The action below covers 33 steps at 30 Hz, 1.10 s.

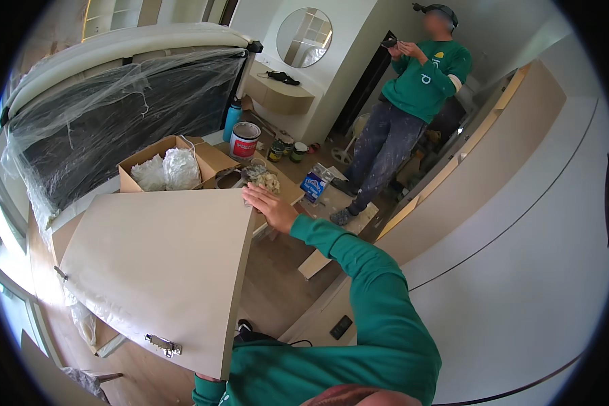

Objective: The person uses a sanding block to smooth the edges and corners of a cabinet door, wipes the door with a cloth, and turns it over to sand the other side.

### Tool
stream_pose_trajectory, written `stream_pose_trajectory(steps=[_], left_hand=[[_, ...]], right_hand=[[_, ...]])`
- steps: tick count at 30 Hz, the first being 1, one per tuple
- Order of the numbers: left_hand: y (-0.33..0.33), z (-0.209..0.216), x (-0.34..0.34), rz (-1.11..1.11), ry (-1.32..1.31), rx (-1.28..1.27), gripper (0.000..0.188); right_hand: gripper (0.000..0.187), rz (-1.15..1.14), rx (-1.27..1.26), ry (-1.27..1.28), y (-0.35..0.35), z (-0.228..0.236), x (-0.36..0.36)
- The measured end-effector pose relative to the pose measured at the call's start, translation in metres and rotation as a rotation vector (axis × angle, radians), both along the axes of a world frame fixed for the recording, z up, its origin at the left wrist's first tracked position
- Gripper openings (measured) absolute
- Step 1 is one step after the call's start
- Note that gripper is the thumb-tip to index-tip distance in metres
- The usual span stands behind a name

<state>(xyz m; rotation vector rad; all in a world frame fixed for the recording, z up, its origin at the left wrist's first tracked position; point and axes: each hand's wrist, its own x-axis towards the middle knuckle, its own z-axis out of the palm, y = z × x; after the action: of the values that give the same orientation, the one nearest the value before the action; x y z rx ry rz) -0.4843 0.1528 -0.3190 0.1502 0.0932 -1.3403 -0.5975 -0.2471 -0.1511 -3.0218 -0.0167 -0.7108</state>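
Note:
A beige cabinet door (162, 257) lies broad face up in front of me, with metal hinges (163, 344) along its near left edge. At its far right corner, my right hand (267, 204) is closed, fingers together and bent over the edge. Something small and greyish shows under those fingertips, too small to name. My left hand is hidden under the door's near edge; only the green sleeve and a bit of wrist (208, 377) show, so its fingers cannot be seen.
Beyond the door stand a cardboard box (130, 177) with white plastic wrap, a large paint can (244, 142), a blue bottle (232, 120) and small tins (298, 152). Another person (413, 88) in green stands at far right. A plastic-covered headboard (135, 108) rises behind; white panels line the right.

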Motion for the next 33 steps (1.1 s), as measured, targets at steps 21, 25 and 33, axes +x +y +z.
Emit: stream_pose_trajectory(steps=[21,25,33], left_hand=[[0.053,0.017,-0.024,0.090,0.111,-0.123,0.049],[0.041,0.017,-0.024,0.086,0.092,-0.181,0.049],[0.041,-0.003,-0.034,0.243,-0.400,-0.170,0.052]], right_hand=[[0.049,0.392,0.177,0.223,0.261,0.019,-0.023],[0.048,0.567,0.120,0.164,0.267,0.004,-0.024],[0.045,0.521,0.102,0.202,0.285,0.011,-0.029]])
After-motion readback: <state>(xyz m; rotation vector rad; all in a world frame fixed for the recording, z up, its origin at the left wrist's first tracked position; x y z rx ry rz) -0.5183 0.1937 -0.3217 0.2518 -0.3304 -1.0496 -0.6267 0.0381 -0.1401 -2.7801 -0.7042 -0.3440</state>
